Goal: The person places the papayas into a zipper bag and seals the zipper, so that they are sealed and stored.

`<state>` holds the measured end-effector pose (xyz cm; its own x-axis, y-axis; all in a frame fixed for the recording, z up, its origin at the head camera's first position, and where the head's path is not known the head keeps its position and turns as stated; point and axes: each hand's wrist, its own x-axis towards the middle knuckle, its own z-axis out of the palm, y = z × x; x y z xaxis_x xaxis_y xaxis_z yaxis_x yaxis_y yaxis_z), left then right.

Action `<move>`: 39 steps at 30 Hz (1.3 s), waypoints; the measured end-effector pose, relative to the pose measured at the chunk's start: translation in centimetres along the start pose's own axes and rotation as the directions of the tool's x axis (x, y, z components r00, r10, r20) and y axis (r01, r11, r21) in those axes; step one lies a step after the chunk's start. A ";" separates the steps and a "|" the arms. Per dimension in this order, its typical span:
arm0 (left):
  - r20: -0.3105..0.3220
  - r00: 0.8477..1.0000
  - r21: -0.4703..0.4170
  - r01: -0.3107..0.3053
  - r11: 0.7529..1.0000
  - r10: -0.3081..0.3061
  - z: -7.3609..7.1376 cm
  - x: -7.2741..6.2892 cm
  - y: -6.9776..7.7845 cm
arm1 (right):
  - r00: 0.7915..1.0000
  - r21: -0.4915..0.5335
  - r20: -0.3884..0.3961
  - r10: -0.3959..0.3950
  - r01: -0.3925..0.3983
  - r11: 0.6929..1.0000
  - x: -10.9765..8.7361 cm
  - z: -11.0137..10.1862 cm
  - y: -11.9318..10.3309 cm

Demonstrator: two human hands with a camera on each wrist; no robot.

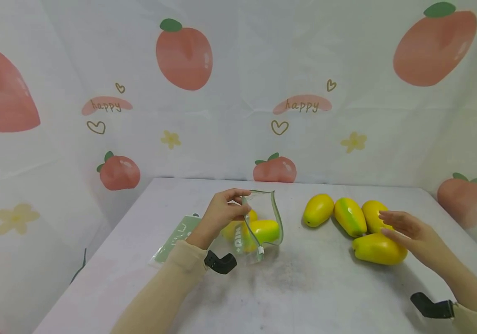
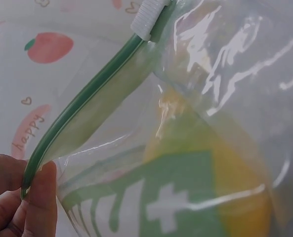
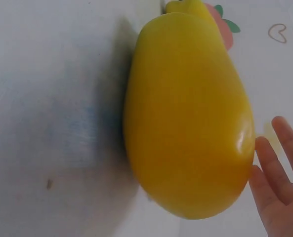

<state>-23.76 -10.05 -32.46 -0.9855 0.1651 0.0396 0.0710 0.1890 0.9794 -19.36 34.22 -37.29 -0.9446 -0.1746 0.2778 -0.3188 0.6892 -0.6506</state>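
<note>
In the head view my left hand (image 1: pixel 220 211) pinches the green-edged rim of a clear zip bag (image 1: pixel 259 202) between thumb and fingers. The bag's mouth gapes to the right, and a white slider (image 2: pixel 148 19) sits on the zip. Inside lie yellow papayas, one with a green streak (image 1: pixel 265 230), seen partly through the plastic. My right hand (image 1: pixel 413 234) is at the right end of the nearest loose papaya (image 1: pixel 378 250), fingers extended and fingertips right at its surface in the right wrist view. Behind it lie three more papayas (image 1: pixel 318 211), one streaked green.
A flat green printed packet (image 1: pixel 175 241) lies left of the bag, partly hidden by my left arm. The white table (image 1: pixel 296 292) has greyish smudges in front of the bag. A fruit-patterned cloth (image 1: pixel 230 116) hangs behind the table's far edge.
</note>
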 end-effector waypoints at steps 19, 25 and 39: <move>0.005 1.000 0.000 -0.014 1.000 0.014 -0.3 0.2 -0.2 | 0.994 -0.073 0.088 0.061 -0.055 0.996 -0.7 0.2 2.0; -0.003 1.000 0.002 -0.014 1.000 0.014 -0.3 0.1 -0.1 | 0.986 -0.114 0.121 0.117 -0.104 0.988 -1.2 0.2 2.3; 0.003 1.000 0.004 0.001 1.000 -0.001 -0.3 0.1 0.0 | 0.976 -0.162 0.168 0.135 -0.108 0.981 -1.8 0.7 2.6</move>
<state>-23.93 -10.28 -32.37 -0.9851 0.1675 0.0376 0.0702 0.1930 0.9787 -18.54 35.80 -40.00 -0.9785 -0.1958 0.0647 -0.1984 0.8086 -0.5539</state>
